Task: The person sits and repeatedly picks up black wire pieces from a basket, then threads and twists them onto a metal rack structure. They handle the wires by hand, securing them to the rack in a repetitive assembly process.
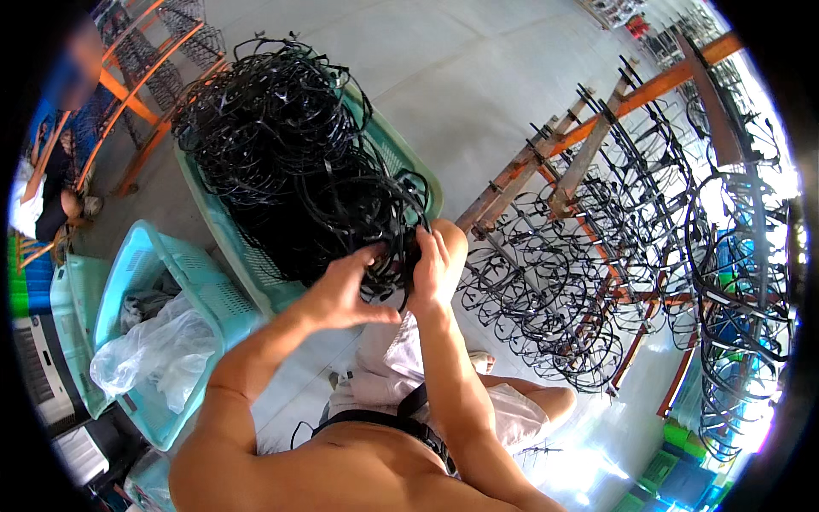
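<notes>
Glossy black plastic frames point(299, 145), plastic basket point(401, 158)

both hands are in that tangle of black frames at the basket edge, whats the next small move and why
Probably lift one frame free of the pile. Both the left hand and right hand pinch black frames at the edge of the heap in the green basket, where pieces interlock. The wooden rack of hung frames stands just to the right.

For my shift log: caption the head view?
Both hands, left hand and right hand, grip black plastic rings beside heaped green basket.
</notes>
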Demonstrator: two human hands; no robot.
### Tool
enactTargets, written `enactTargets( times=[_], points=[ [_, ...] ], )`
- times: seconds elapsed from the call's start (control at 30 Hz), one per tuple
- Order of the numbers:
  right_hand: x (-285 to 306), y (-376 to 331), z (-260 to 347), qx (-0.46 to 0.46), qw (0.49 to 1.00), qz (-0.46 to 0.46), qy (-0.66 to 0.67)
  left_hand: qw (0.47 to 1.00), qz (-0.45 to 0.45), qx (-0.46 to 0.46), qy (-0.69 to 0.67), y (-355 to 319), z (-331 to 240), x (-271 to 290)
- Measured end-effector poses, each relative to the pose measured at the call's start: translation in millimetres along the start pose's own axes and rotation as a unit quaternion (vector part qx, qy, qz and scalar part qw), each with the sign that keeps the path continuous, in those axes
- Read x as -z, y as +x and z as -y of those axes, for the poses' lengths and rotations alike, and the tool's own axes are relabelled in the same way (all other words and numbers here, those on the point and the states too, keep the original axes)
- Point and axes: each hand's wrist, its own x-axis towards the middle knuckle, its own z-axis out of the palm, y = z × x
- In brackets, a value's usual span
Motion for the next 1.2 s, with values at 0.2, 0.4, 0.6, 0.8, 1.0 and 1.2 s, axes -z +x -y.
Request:
enactTargets(
  times=[0.2,0.4,0.6,0.8,1.0,1.2],
  points=[
    [14,-7,-1,-0.219,0.96,0.031,0.171,0.98,-0.065,0.018,0.188,-2,-10,-33],
    [18,43,16,-0.33,0.927,0.119,0.135,0.857,-0.053,0.305,-0.413,30,70,27],
    [37,49,17,-0.272,0.922,0.069,0.265,0.904,-0.21,0.303,-0.218,38,152,28],
    [54,26,27,-0.186,0.881,0.071,0.429,0.795,-0.269,0.301,0.453,33,171,-16],
    [63,-8,62,-0.075,0.923,0.107,0.363,0.971,-0.132,0.088,-0.179,46,-15,-24],
    [114,-57,72,-0.144,0.917,0.133,0.347,0.698,0.052,0.155,-0.697,64,-87,-83]
  ],
)
